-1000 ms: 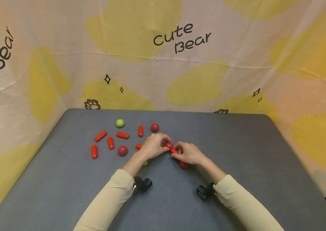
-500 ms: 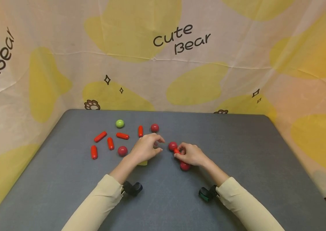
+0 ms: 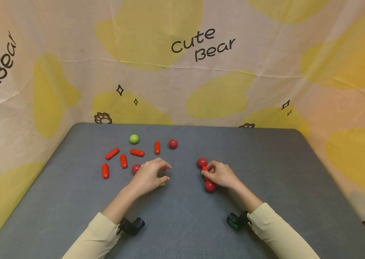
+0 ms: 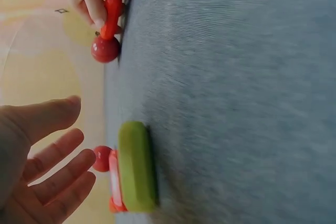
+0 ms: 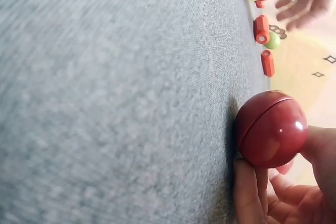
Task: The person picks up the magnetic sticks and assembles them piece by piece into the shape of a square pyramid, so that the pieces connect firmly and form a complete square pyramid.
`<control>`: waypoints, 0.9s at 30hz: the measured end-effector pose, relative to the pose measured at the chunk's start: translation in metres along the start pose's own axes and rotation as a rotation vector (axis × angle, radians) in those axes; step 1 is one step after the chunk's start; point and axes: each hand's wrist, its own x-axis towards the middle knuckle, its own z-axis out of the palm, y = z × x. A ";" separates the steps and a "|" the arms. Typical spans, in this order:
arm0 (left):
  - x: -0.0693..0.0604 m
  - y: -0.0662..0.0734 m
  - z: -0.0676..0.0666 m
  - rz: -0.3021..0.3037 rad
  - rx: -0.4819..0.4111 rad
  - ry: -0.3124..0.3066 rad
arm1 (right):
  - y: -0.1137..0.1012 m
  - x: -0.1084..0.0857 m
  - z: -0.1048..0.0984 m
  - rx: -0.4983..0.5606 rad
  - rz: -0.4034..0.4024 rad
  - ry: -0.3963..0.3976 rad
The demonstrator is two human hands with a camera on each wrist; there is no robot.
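Note:
Over the right middle of the table, my right hand (image 3: 222, 174) pinches a short red rod (image 3: 204, 168) between thumb and fingers. Each end of that rod meets a dark red ball, a far ball (image 3: 202, 162) and a near ball (image 3: 209, 186). The right wrist view shows one ball (image 5: 270, 129) large, with the rod mostly hidden behind it. My left hand (image 3: 148, 176) hovers to the left with fingers loosely spread and nothing in it. Beneath it lies a yellow-green faceted rod (image 4: 136, 166) beside a red rod (image 4: 115, 182).
Several loose red rods (image 3: 123, 161) lie scattered on the left of the grey table (image 3: 182, 223). A light green ball (image 3: 134, 139) and a dark red ball (image 3: 173, 144) sit farther back. Another red ball (image 3: 135, 169) is partly covered by my left hand. Printed cloth (image 3: 156, 86) stands behind.
My left hand has let go of the far red ball and drawn back left, toward me. My right hand has shifted slightly right with the rod and both balls, turning them more upright in view.

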 end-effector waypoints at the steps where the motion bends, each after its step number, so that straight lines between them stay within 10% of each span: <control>1: -0.003 -0.002 0.000 0.001 -0.001 0.005 | 0.001 0.000 -0.001 0.001 0.003 0.002; 27: -0.024 -0.019 0.008 -0.046 0.089 0.012 | 0.009 -0.008 -0.004 0.072 0.064 -0.037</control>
